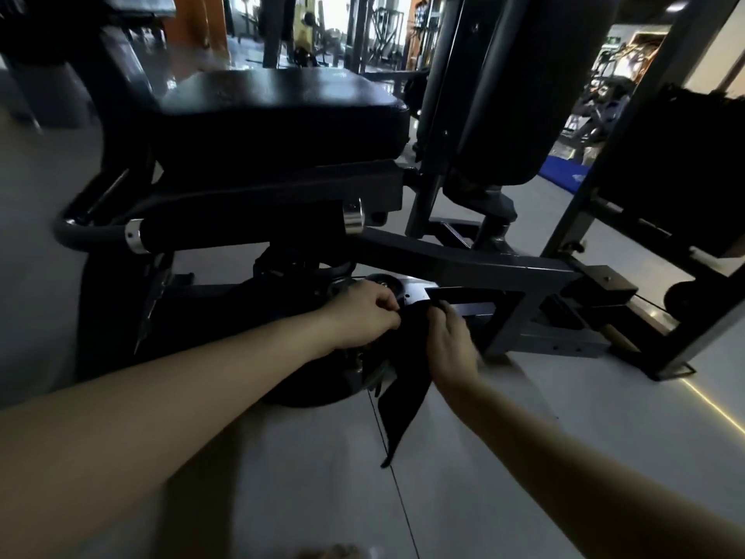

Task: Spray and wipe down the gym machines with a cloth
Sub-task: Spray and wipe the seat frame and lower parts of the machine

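Note:
A black cloth [405, 381] hangs down toward the floor, held between both hands low in front of a gym machine. My left hand [365, 314] pinches its upper edge with curled fingers. My right hand [451, 344] grips the cloth's top right side, fingers wrapped over it. The machine has a black padded seat [282, 115] above, a dark grey steel frame beam [463, 256] running right, and a black pulley wheel [383, 284] just behind my left hand. No spray bottle is in view.
A black back pad [516, 86] on a post stands at the right. A handle bar with chrome collars [135, 236] juts out left. A weight stack [677, 171] and upright frame stand far right. Grey tiled floor [524, 429] lies below, with other machines behind.

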The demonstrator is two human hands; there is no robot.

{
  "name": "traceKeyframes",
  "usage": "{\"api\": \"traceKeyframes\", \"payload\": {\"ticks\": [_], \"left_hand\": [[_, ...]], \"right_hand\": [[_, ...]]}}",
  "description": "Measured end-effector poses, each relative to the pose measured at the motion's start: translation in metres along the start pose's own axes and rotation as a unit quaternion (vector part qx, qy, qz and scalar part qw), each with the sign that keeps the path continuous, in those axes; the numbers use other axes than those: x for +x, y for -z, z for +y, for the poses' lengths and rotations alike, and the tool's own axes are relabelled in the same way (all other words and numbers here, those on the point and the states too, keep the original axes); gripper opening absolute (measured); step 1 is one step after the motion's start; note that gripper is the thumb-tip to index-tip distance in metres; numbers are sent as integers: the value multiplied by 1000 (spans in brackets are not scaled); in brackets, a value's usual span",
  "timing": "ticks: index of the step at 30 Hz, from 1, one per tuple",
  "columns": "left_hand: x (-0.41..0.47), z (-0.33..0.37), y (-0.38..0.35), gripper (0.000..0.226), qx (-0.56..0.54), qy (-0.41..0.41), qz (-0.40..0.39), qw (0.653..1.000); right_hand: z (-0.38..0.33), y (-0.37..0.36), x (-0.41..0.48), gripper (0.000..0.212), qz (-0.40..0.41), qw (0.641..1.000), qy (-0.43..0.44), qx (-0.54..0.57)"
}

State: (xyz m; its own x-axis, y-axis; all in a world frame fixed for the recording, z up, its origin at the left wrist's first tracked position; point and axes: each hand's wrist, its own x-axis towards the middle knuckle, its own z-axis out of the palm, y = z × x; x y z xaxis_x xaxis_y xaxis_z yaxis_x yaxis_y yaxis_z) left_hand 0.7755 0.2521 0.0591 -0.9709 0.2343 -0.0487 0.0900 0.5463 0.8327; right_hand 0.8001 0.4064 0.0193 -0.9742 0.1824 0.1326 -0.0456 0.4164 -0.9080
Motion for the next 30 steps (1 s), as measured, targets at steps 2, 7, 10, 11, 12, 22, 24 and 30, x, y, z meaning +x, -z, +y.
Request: {"api": "traceKeyframes", "payload": {"ticks": [2,7,10,11,12,22,24,30], "left_hand": [[-4,2,-2,6,5,3,6,1000],[-16,-3,-2,14,-48,44,-23,998],[-20,-8,6,12,-73,35,-52,995],[-19,-9,8,15,-90,33,-61,993],[-19,-10,9,14,-106,34,-69,991],[-15,-18,0,44,-75,-4,-76,994],[-12,-15,-3,39,-68,-17,-63,996],[-6,-16,3,24,-68,-20,-65,995]], "right_hand": [[9,1,-20,23,-10,993,113,-28],[16,21,-12,39,-10,845,353,-402],[-12,21,5,38,-14,774,341,-533],[-24,18,8,35,-28,768,309,-560],[-31,12,17,32,-44,783,257,-565],[-18,10,4,33,-98,950,-212,206],[4,6,-14,43,-105,959,-179,195],[8,22,-5,20,-55,988,-107,98]]}}
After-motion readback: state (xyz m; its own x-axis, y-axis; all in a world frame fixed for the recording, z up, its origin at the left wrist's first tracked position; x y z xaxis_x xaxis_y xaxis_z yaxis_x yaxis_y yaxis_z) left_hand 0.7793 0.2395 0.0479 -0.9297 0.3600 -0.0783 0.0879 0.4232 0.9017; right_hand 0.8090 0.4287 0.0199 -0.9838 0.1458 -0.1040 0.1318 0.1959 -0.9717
